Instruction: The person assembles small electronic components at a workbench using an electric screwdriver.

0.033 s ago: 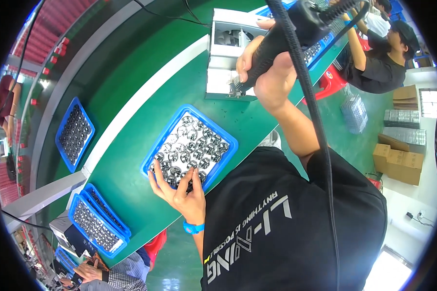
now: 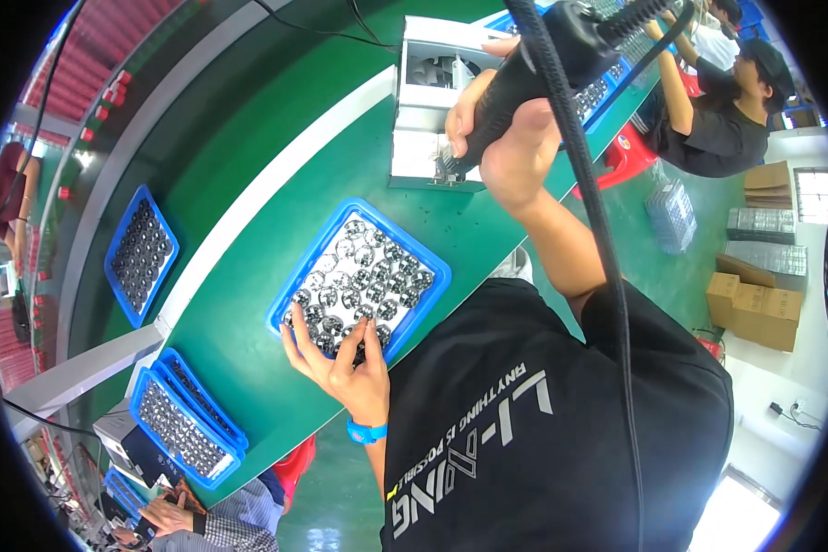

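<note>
Head view: bare green table (image 2: 423, 213) separates blue tray (image 2: 443, 274) from white machine (image 2: 419, 166).

This looks like a factory assembly workshop: a long green workbench (image 2: 244, 294) passes beneath the left hand (image 2: 351, 375), blue trays (image 2: 402, 236) of shiny round parts (image 2: 378, 271) lie under and left of it, co-workers (image 2: 719, 133) appear right of the right hand (image 2: 517, 167), and cardboard cartons (image 2: 764, 313) are stacked farther right.
</note>
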The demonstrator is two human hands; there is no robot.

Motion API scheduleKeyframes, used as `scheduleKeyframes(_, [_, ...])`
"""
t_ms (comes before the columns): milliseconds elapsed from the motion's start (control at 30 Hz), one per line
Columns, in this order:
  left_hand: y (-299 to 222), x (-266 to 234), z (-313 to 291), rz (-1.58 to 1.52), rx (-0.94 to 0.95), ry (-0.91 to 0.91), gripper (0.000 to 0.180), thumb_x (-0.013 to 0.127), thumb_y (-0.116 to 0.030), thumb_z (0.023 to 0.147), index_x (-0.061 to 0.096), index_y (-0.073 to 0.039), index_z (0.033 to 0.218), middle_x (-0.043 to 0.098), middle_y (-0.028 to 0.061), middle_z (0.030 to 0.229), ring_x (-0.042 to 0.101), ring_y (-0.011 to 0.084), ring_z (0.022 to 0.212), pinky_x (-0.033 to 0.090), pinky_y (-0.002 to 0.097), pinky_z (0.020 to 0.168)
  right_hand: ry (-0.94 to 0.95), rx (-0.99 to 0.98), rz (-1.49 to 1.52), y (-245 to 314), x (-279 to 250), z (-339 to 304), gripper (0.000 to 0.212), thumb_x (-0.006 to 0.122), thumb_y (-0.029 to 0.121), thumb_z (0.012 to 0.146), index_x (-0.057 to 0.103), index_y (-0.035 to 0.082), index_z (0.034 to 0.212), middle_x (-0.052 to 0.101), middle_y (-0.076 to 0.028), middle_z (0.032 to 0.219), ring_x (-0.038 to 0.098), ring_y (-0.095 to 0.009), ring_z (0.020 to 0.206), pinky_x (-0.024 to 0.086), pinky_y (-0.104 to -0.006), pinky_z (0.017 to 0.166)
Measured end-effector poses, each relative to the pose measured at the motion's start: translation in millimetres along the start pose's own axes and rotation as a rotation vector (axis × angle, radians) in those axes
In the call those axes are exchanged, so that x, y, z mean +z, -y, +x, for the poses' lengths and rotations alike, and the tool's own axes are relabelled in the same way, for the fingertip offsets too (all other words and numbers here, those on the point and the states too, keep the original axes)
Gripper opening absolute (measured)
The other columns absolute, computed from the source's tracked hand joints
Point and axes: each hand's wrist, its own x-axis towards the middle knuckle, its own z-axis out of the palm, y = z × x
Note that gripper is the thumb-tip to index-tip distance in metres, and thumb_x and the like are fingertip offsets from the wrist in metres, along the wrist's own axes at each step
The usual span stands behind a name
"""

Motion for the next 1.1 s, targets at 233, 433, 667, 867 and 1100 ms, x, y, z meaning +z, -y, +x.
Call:
scheduleKeyframes(233, [-1, 0, 0, -0.002, 0.010, -0.007, 0.012, 0.084, -0.012, 0.070, 0.080, -0.014, 0.081, 0.045, 0.0209, 0.149, 0.034, 0.0496, 0.137, 0.033, 0.0583, 0.109, 0.067, 0.016, -0.038, 5, -1, 0, 0.075, 0.049, 0.067, 0.093, 0.042, -0.001, 0.125, 0.053, -0.009, 0.060, 0.051, -0.016, 0.045, 0.041, -0.0285, 0.044])
scheduleKeyframes(433, [0, 0, -3, -0.022, 0.000, -0.015, 0.011, 0.083, -0.011, 0.071, 0.080, -0.013, 0.081, 0.044, 0.0210, 0.149, 0.033, 0.0502, 0.137, 0.033, 0.0582, 0.109, 0.003, 0.245, -0.007, 6, -2, -13, 0.076, 0.037, 0.070, 0.096, 0.042, 0.003, 0.130, 0.049, -0.007, 0.059, 0.048, -0.014, 0.043, 0.042, -0.0290, 0.046])
scheduleKeyframes(667, [5, 1, -2, -0.035, -0.016, -0.032, 0.013, 0.084, -0.010, 0.069, 0.080, -0.012, 0.081, 0.044, 0.0212, 0.149, 0.034, 0.0503, 0.136, 0.034, 0.0567, 0.109, -0.033, 0.401, 0.277, 20, 13, -24, 0.085, 0.026, 0.083, 0.088, 0.042, 0.013, 0.133, 0.045, -0.004, 0.062, 0.044, -0.015, 0.045, 0.044, -0.0344, 0.053])
scheduleKeyframes(867, [5, -1, 3, -0.082, -0.040, -0.042, 0.014, 0.084, -0.008, 0.067, 0.079, -0.011, 0.080, 0.046, 0.0170, 0.149, 0.036, 0.0487, 0.135, 0.037, 0.0530, 0.109, 0.143, 0.416, 0.544, 21, 54, -63, 0.098, 0.023, 0.092, 0.079, 0.038, 0.016, 0.139, 0.046, -0.003, 0.062, 0.044, -0.016, 0.042, 0.042, -0.0337, 0.051])
scheduleKeyframes(1100, [10, 0, 2, -0.096, -0.074, -0.046, 0.015, 0.084, -0.009, 0.066, 0.079, -0.012, 0.079, 0.047, 0.0171, 0.148, 0.036, 0.0479, 0.136, 0.037, 0.0514, 0.109, 0.115, 0.406, 0.698, 17, 63, -64, 0.095, 0.026, 0.092, 0.080, 0.041, 0.019, 0.140, 0.047, -0.004, 0.062, 0.043, -0.018, 0.042, 0.042, -0.0359, 0.050])
